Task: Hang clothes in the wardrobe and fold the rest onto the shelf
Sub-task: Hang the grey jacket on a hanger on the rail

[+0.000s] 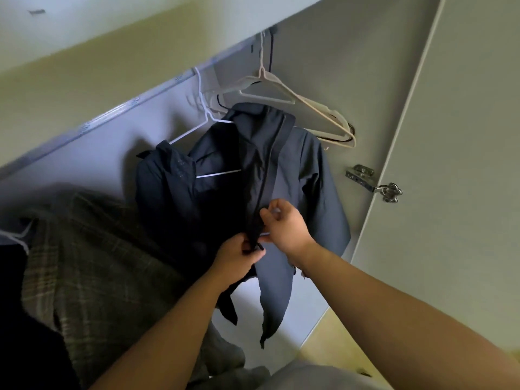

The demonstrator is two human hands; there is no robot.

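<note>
Smooth, matte, pale panels of an open wardrobe [337,66], with a flat door [464,136] swung out at the right. At lower left, a heavy woven plaid garment [92,263] in brown and olive checks, draped in soft folds. In the middle of the wardrobe, hanging on a thin white wire hanger [209,122], a dark slate jacket [309,178] of smooth, lightly creased fabric, collar up, with a long black zip strip [266,164] down the front and a hem ending in two loose points. Above and to the right of it, a bunch of bare beige plastic hangers [295,102], angular and flat-edged. Low on the zip strip, left hand [239,257] with thumb and fingers pinched round the strip's bottom end. Just above, right hand [287,223] with fingers curled and thumb nipping the strip's edge. On the side panel, a shiny steel hinge [365,178]. Faint marks on the jacket's chest, too small to read.
</note>
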